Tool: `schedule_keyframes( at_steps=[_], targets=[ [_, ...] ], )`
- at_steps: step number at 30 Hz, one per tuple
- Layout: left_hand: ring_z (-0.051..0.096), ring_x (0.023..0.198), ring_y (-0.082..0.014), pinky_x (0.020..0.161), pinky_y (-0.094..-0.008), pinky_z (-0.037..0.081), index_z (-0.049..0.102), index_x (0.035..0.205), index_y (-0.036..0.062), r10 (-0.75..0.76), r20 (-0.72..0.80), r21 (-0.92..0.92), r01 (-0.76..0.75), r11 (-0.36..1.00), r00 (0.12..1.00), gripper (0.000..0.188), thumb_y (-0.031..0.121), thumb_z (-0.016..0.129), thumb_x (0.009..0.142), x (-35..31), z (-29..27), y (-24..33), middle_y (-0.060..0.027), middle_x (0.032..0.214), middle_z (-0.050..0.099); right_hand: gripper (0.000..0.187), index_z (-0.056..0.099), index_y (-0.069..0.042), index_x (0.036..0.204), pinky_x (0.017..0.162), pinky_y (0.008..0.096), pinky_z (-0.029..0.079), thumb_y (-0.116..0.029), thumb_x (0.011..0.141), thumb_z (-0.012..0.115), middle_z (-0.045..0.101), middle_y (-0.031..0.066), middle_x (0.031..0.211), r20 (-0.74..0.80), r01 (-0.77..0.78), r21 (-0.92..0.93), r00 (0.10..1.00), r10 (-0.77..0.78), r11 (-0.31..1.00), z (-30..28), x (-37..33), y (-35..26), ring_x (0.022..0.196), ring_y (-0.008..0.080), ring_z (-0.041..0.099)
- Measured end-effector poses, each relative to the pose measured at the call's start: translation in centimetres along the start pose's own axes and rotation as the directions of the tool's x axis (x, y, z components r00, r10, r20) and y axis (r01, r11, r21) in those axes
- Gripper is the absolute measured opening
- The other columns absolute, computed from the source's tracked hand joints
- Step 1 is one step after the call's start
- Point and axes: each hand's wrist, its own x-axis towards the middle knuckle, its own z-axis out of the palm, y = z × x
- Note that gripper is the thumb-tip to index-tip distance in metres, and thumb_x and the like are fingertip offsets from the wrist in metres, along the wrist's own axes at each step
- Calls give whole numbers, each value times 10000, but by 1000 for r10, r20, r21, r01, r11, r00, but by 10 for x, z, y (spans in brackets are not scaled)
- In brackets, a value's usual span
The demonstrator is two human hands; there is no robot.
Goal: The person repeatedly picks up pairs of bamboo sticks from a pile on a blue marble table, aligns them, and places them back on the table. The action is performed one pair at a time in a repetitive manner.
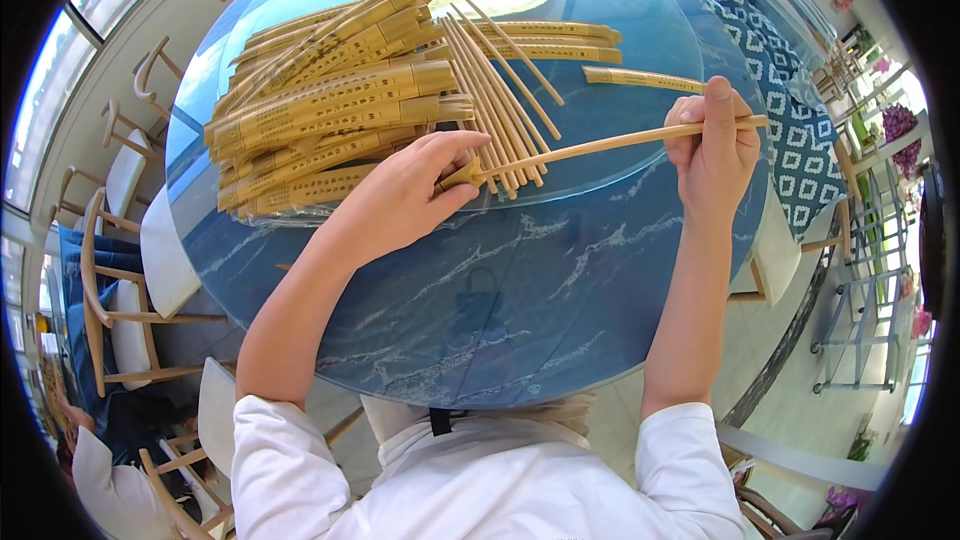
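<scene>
shirt [490, 485] cut off; right grip [714, 148] pinches chopstick [600, 146], left grip [408, 180] closed on half-hidden wrapper [463, 176]

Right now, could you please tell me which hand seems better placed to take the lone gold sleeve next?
Probably the right hand: the lone gold sleeve lies close by, though this hand grips a wooden stick. The left hand is farther off, beside the gold pile.

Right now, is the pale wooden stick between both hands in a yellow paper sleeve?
Mostly out: stick bare from sleeve to right hand. Cannot tell whether its end sits inside.
</scene>
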Motion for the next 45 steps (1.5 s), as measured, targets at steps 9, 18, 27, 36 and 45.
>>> schedule_keyframes(
  at_steps=[9, 18, 27, 36, 45],
  targets=[
    [668, 975, -230, 877, -350, 562, 574, 1446, 99, 12, 82, -12, -11, 1000, 997, 524, 68, 748, 954, -1, -2, 11, -107, 1094, 667, 420, 590, -124, 748, 407, 226, 295, -418, 1016, 722, 455, -21, 485, -135, -346, -19, 930, 341, 938, -6, 12, 17, 396, 62, 403],
    [719, 967, -222, 868, -346, 584, 598, 1425, 82, 17, 37, -41, -16, 999, 999, 509, 20, 752, 943, -2, -2, 10, -105, 1064, 721, 434, 550, -157, 736, 398, 212, 309, -444, 973, 772, 458, -28, 474, -153, -441, -64, 891, 428, 895, -9, 11, 25, 379, 51, 403],
    [705, 912, -84, 826, -264, 572, 586, 1480, 70, -103, 28, -275, 107, 955, 994, 519, 10, 719, 982, -5, -4, 2, -69, 1067, 781, 418, 631, -116, 783, 427, 201, 369, -462, 992, 739, 551, -7, 524, -51, -340, -20, 940, 338, 940, -7, 9, 25, 431, 56, 496],
    [682, 914, -63, 790, -231, 545, 613, 1449, 47, -164, -31, -261, 151, 953, 986, 442, 45, 697, 1015, -3, 0, 6, -63, 1056, 797, 428, 649, -115, 744, 487, 206, 466, -444, 1009, 718, 611, 12, 560, 167, -280, -80, 943, 290, 957, 5, 3, 19, 477, 76, 575],
    [707, 971, -98, 847, -243, 557, 588, 1461, 40, -149, -89, -341, 110, 934, 985, 437, 46, 674, 1032, -3, 3, 15, -105, 1113, 782, 340, 660, -86, 885, 600, 230, 547, -385, 1045, 684, 697, 21, 752, 501, -520, -6, 738, 453, 854, 42, -22, 38, 670, 84, 681]
  ],
)
